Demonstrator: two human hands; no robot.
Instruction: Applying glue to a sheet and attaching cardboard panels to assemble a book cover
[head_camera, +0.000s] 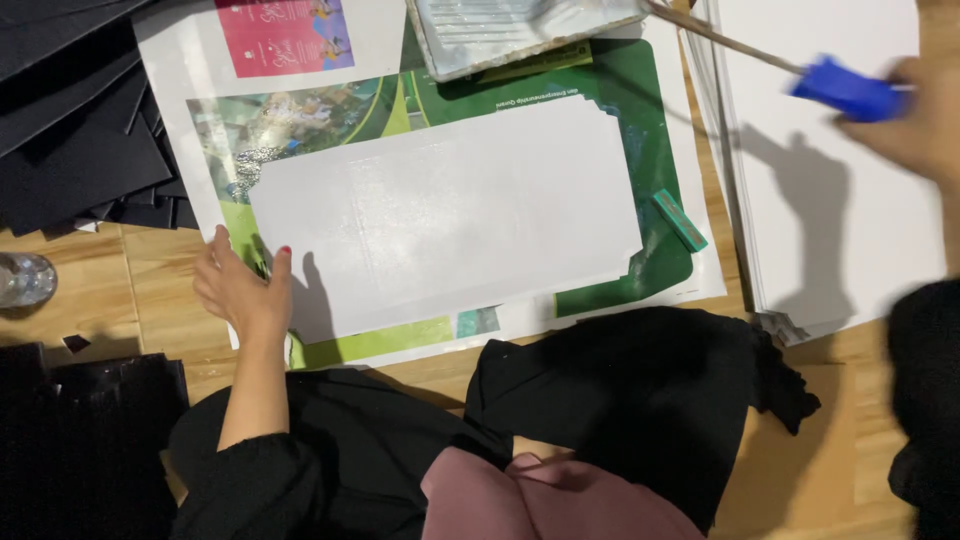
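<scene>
Bright overhead light, hard shadows, motion-blurred right edge.

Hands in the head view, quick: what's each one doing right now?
Left hand: open, flat on the printed poster beside the white rectangular sheet.
Right hand: closed on the blue-handled roller tool, blurred.
</scene>
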